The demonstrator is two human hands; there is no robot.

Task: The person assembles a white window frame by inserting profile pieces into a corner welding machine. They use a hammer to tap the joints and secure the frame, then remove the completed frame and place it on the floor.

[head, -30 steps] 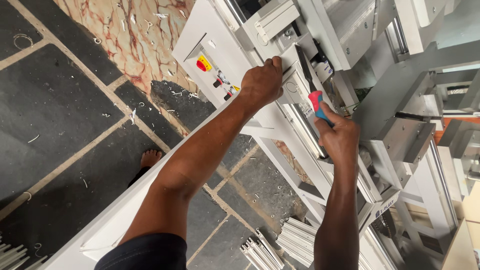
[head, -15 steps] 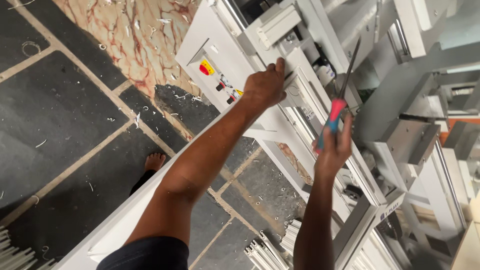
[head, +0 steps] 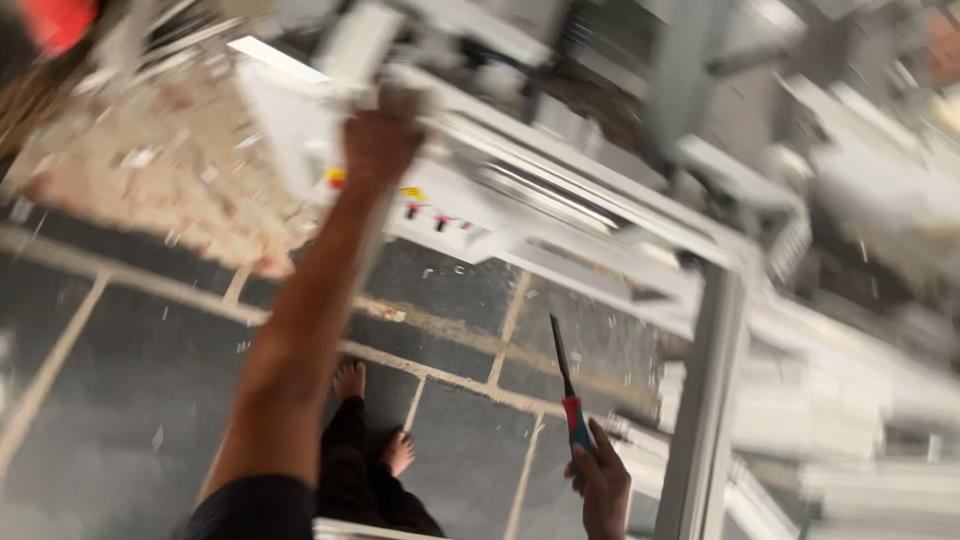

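Against the white machine (head: 560, 200), left hand (head: 380, 140) outstretched, fingers blurred; right fingers (head: 590, 470) around screwdriver (head: 568, 385).

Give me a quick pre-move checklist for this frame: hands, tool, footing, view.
1. Left hand on the white machine frame: ok, it rests at the frame's top edge; exact grip blurred.
2. Right hand holding the screwdriver: ok, closed on the red and blue handle.
3. Screwdriver tip clear of the machine: ok, blade points up in open air, touching nothing.
4. Footing: not ok, bare feet on the dark tiled floor, with small debris scattered about.
5. Image sharpness: not ok, heavy motion blur.
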